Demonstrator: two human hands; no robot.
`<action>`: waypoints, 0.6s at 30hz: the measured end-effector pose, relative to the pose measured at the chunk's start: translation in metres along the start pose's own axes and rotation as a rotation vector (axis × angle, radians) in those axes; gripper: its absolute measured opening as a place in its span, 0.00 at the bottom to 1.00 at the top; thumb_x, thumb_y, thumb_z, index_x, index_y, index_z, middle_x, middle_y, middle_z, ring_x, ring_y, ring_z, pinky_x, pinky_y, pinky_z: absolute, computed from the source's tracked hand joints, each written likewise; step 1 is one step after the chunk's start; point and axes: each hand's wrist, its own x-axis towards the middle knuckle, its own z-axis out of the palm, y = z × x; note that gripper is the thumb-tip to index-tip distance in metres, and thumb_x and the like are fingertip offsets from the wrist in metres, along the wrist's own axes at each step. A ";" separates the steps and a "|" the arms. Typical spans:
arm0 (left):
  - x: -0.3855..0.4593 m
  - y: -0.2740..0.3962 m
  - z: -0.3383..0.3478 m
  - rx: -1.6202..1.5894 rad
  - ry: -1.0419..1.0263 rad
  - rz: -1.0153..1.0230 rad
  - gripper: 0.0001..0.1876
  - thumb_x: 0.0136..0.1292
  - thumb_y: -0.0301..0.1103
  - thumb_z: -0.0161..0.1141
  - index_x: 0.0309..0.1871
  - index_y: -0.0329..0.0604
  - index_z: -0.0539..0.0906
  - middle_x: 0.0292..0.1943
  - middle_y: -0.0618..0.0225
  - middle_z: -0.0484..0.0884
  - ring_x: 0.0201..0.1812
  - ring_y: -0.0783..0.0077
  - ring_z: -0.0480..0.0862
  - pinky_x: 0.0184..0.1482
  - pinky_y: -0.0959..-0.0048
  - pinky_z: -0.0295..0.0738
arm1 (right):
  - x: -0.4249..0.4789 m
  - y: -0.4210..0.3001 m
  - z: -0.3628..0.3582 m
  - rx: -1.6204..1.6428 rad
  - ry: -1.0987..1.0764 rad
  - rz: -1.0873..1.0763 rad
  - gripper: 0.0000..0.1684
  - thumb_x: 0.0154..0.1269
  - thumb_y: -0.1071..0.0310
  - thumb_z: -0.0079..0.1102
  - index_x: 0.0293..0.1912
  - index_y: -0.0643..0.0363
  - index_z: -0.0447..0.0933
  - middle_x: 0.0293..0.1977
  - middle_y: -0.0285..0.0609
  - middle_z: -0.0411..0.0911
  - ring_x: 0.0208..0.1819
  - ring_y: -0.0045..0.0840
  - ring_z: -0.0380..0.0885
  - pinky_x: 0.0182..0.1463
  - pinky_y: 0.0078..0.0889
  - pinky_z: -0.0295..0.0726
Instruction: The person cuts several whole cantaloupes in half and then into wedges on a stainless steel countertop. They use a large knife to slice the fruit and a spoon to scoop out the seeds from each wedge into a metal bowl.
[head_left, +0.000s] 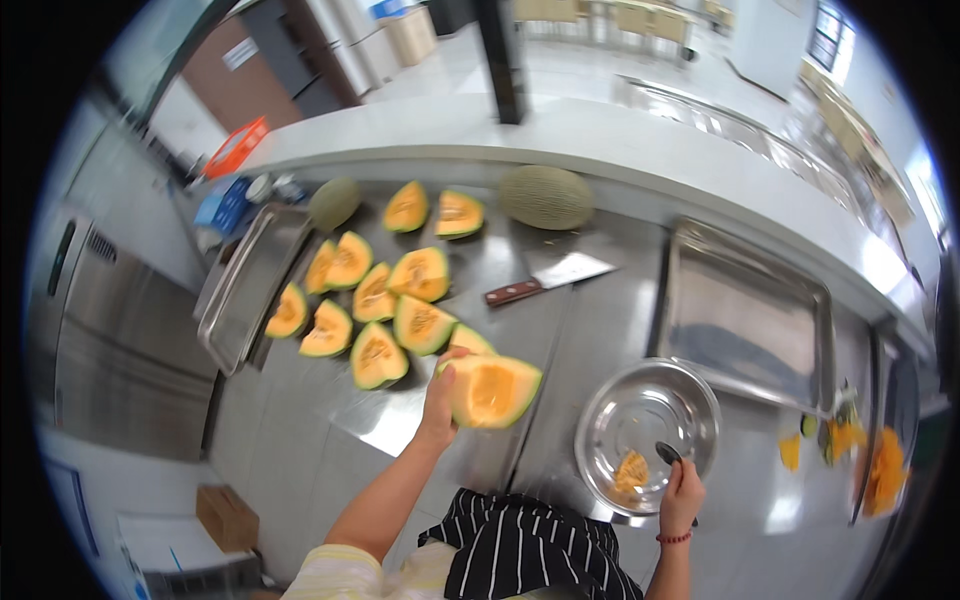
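My left hand (442, 401) grips a melon wedge (495, 390) by its rind, cut side up. The wedge's hollow is scooped out, with no seeds showing. In my right hand (682, 491) is a metal spoon (666, 453), held over a stainless steel bowl (589, 420). A clump of melon seeds and pulp (631, 471) lies inside the bowl. Several cut melon pieces with seeds (379, 356) lie on the steel counter (480, 225) beyond my left hand. Behind them are two whole netted melons, a large one (546, 197) and a smaller one (334, 203).
A kitchen knife (551, 279) with a brown handle lies mid-counter, its blade towards the right. One steel tray (750, 315) is at the right, another (255, 277) at the left. Orange peelings or scraps (885, 472) lie far right. A raised white ledge (600, 135) borders the back.
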 end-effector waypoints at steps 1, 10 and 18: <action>-0.014 0.005 -0.027 -0.047 0.054 0.025 0.23 0.77 0.50 0.52 0.65 0.47 0.71 0.55 0.61 0.79 0.58 0.65 0.81 0.61 0.63 0.78 | 0.002 -0.008 0.005 0.020 -0.008 -0.004 0.04 0.73 0.73 0.57 0.42 0.63 0.78 0.29 0.54 0.79 0.30 0.49 0.79 0.34 0.42 0.76; -0.028 0.067 -0.280 -0.367 0.873 0.477 0.32 0.77 0.61 0.48 0.70 0.45 0.67 0.65 0.63 0.74 0.67 0.63 0.75 0.67 0.61 0.73 | 0.036 -0.077 0.062 0.004 -0.125 -0.066 0.06 0.74 0.72 0.56 0.42 0.64 0.78 0.23 0.52 0.74 0.21 0.40 0.73 0.28 0.38 0.71; 0.062 0.097 -0.449 -0.326 1.188 0.603 0.31 0.78 0.56 0.51 0.69 0.38 0.65 0.64 0.58 0.73 0.63 0.62 0.78 0.63 0.62 0.77 | 0.047 -0.154 0.098 -0.091 -0.011 -0.259 0.12 0.76 0.72 0.54 0.33 0.65 0.70 0.19 0.46 0.66 0.19 0.30 0.65 0.25 0.35 0.64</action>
